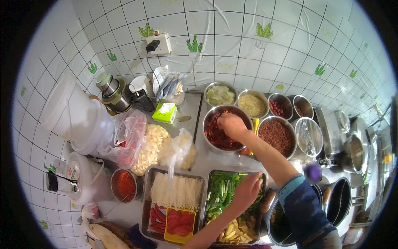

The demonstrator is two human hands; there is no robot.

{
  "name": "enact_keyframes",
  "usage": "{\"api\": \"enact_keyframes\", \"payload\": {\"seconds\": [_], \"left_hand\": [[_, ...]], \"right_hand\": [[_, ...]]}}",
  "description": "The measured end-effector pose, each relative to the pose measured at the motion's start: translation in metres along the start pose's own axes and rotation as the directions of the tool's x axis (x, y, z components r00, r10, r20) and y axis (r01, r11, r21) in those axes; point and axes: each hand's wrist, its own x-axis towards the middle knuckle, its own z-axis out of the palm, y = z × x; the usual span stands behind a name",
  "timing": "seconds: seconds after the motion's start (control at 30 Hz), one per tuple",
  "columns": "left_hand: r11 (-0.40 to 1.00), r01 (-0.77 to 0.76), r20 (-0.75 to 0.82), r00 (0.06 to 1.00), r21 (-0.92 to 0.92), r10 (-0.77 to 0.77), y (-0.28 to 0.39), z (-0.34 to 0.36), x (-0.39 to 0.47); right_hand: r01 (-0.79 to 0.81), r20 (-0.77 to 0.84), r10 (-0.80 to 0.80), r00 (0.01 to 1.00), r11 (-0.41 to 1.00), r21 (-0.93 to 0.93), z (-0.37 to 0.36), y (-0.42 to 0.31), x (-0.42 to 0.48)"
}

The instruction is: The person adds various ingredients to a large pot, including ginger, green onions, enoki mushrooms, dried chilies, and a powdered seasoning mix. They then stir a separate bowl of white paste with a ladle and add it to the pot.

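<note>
My right hand [231, 126] reaches into a round steel pot [225, 150] of dried red chilies [213, 133]. Its fingertips are down among the chilies, so whether they grip any is hidden. My left hand [247, 191] hovers over a rectangular steel tray [206, 193], palm side out of sight, fingers close together. In that tray lie chopped scallions [222, 186] and, nearer me, sliced ginger [234, 232]. Beside it, another steel tray [145, 199] holds enoki mushrooms [175, 190], red sausages [157, 219] and a yellow container [174, 239] of red slices [180, 222].
Steel pots of dried leaves [220, 95], small seeds [253, 104] and reddish flakes [276, 137] surround the chili pot. Bagged peeled garlic [152, 149], a tissue pack [164, 113] and white buckets [62, 109] stand left. A dark pot [340, 199] sits right.
</note>
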Motion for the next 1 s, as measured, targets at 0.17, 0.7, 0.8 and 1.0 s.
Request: {"api": "enact_keyframes", "payload": {"seconds": [0.17, 0.7, 0.8, 1.0], "left_hand": [[0.983, 0.179, -0.168, 0.969, -0.044, -0.184, -0.005, -0.078, 0.037], [0.767, -0.05, -0.181, 0.96, 0.639, 0.213, -0.034, -0.112, 0.152], [0.687, -0.085, -0.084, 0.974, 0.722, 0.209, -0.04, -0.11, 0.154], [0.687, -0.102, -0.111, 0.959, 0.72, 0.259, -0.045, -0.11, 0.153]], "right_hand": [[-0.005, -0.105, 0.011, 0.994, 0.998, 0.057, -0.034, 0.017, -0.011], [0.0, -0.113, 0.01, 0.994, 0.996, 0.09, -0.067, 0.007, -0.04], [0.049, -0.1, -0.041, 0.994, 0.995, 0.083, -0.067, 0.004, -0.04], [0.108, -0.191, -0.073, 0.979, 0.977, 0.182, -0.064, -0.011, -0.03]]}}
